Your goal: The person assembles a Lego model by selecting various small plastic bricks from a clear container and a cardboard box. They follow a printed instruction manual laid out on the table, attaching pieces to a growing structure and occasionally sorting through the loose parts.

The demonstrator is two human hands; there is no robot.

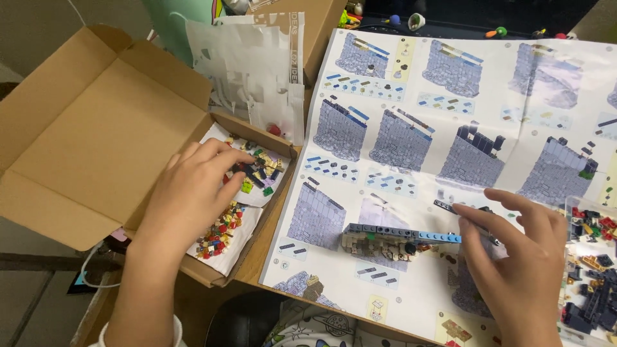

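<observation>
Head view: left hand rummages in brown cardboard box; instruction sheet beside it.

I see a plain brown cardboard box with white paper inside, strewn with small bricks in red, yellow, green, black and tan. The instruction sheet is white, printed with grey-blue wall pictures and pale blue and yellow panels. The half-built model has a bright blue strip on top, dark blue at 1 end, tan and grey below. The clear tray holds mostly dark navy and black pieces, some red.
</observation>
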